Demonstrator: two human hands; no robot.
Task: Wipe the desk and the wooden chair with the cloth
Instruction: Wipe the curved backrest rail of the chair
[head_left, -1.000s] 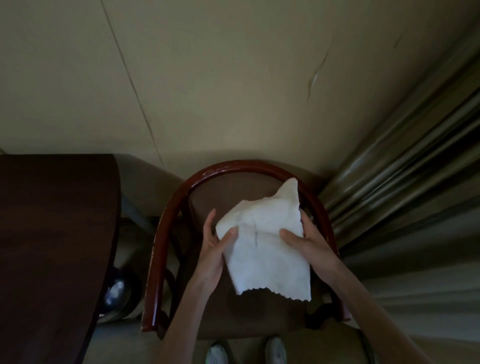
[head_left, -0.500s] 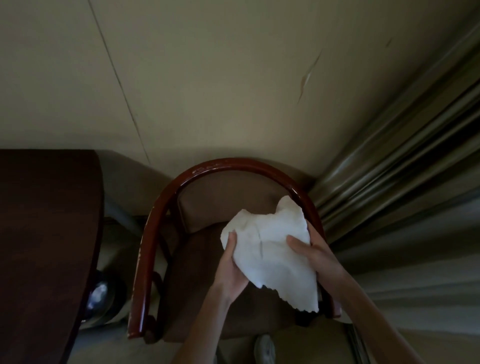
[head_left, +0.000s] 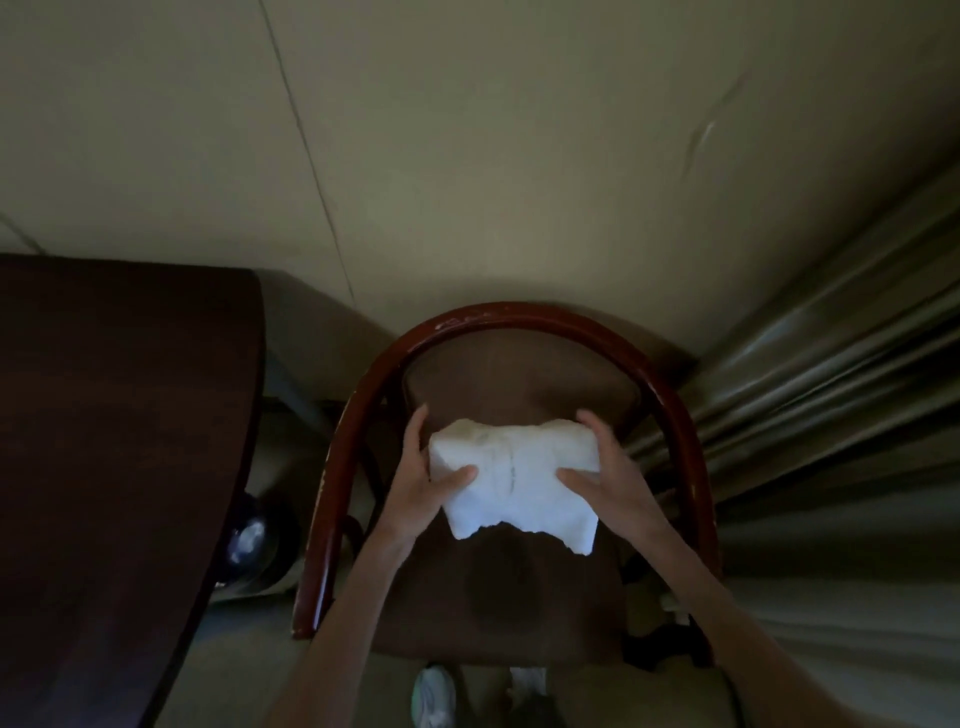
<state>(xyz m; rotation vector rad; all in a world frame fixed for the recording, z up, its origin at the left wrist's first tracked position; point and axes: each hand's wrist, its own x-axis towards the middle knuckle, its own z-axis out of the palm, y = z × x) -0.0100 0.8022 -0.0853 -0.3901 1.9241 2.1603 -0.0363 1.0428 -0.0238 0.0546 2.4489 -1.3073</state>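
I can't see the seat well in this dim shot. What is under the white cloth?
Under the white cloth, held by the left hand and right hand, shows the chair's brown seat. The patch directly beneath is covered.

You reached both bare forearms forward, your left hand (head_left: 422, 486) and right hand (head_left: 605, 475) level and apart, thumbs turned inward on top and fingers curled, each pinching the cloth (head_left: 511, 480).
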